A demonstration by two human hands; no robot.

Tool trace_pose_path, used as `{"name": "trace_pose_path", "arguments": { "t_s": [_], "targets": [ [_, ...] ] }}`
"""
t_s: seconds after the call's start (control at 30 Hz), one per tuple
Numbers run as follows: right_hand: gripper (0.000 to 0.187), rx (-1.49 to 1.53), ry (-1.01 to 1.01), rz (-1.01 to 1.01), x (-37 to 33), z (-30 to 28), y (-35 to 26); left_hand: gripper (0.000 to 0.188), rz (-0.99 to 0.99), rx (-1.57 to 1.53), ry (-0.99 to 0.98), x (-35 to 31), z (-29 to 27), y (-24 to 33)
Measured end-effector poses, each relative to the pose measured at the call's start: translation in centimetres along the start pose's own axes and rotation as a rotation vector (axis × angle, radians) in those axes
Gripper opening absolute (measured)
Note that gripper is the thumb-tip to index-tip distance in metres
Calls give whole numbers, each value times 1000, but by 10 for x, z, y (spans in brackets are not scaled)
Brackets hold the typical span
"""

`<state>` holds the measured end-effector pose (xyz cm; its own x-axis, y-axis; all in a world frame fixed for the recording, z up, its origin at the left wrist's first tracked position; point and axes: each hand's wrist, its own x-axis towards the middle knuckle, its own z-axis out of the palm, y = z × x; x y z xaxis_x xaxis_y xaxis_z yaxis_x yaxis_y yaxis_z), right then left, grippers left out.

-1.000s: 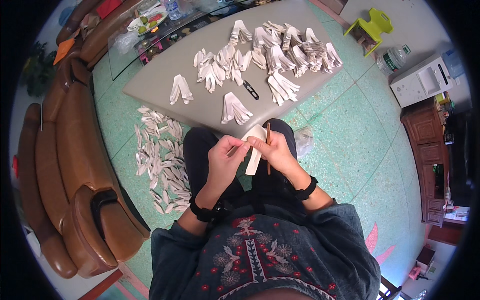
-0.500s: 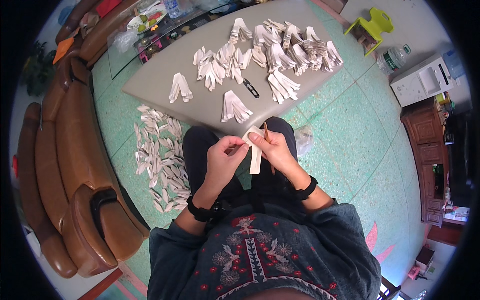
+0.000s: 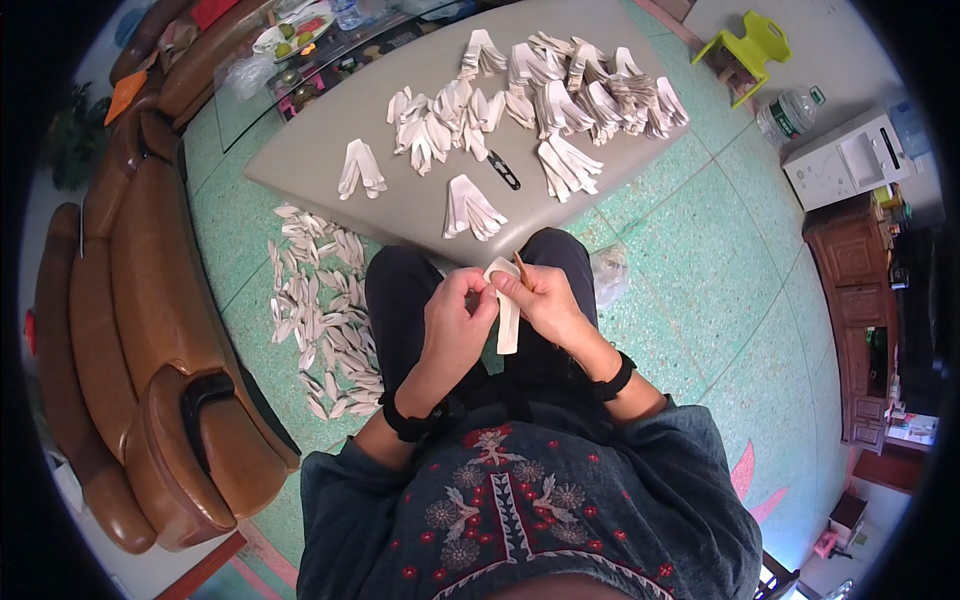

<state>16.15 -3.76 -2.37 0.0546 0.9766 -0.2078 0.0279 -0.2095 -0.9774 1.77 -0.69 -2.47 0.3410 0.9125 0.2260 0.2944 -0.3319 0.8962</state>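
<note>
Above my lap, my right hand (image 3: 548, 303) is closed on a cream-white strip (image 3: 508, 328), its thumb pressed flat near the top. The strip's upper end is bent over, and its tail hangs straight down between my knees. A thin brown stick (image 3: 522, 268) pokes up from the same hand; its lower part is hidden. My left hand (image 3: 458, 318) pinches with curled fingertips at the strip's left edge. Whether anything else is between those fingertips is too small to see. Just beyond my knees, a V-shaped bundle of white pieces (image 3: 470, 208) lies on the grey padded surface (image 3: 320, 125).
A black slotted tool (image 3: 503, 171) lies among several stacks of white V-shaped pieces (image 3: 560, 110). Loose white pieces (image 3: 325, 310) are strewn over the green floor at left, beside a brown leather sofa (image 3: 160, 300). A clear plastic bag (image 3: 609, 275) sits by my right knee.
The brown stick leans more to the left, and its lower end no longer shows below my right hand. My left fingers have curled in tighter. The strip has dropped slightly.
</note>
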Motion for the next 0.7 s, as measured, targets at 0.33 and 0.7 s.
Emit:
{"name": "trace_pose_path", "arguments": {
  "t_s": [0.33,0.7],
  "targets": [
    [25,174,37,48,-8,-3,3,13,52,99,-118,2,-3,5],
    [12,523,-81,71,-6,-6,6,14,-192,-329,-220,2,-4,-5]
  ]
}}
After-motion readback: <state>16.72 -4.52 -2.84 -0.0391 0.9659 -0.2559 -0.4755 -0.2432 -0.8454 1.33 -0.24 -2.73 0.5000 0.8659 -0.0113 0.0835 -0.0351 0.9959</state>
